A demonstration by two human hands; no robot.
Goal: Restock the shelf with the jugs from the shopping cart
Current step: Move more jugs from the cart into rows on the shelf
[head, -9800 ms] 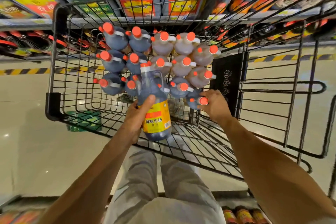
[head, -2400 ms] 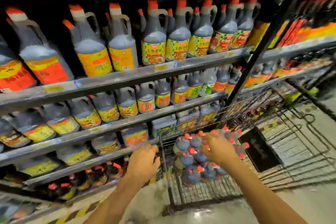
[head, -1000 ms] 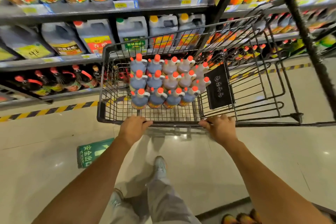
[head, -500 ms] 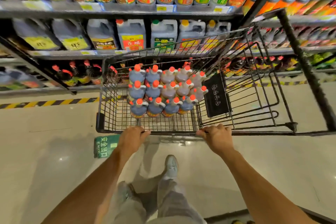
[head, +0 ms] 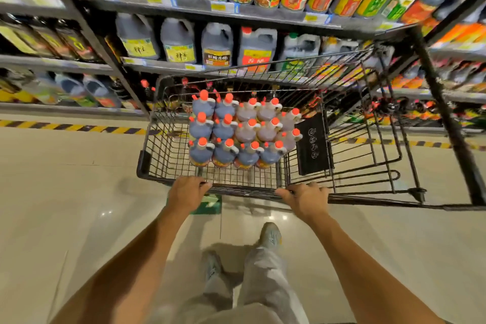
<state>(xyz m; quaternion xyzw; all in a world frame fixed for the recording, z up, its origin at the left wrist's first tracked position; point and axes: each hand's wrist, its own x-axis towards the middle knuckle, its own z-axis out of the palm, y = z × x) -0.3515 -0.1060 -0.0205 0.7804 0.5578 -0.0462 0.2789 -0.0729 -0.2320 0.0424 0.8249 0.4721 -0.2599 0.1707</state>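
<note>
Your jugs point(head: 236, 134) stand packed in rows inside the shopping cart point(head: 141, 166), upright, long axes vertical, orange caps pointing up at you. The cart sits on a glossy beige floor point(head: 65, 205), nose toward the stocked shelf point(head: 263, 15), with yellow-and-black striped tape point(head: 73, 127) running along the shelf's foot. Your left hand point(head: 185, 193) and right hand point(head: 306, 198) each curl over the cart's near rim, gripping it well apart.

Shopping cart point(head: 168, 166): near rim is gripped by left hand point(head: 187, 192) and right hand point(head: 306, 198); red-capped jugs point(head: 238, 131) are packed inside; stocked shelf point(head: 236, 14) is faced.
</note>
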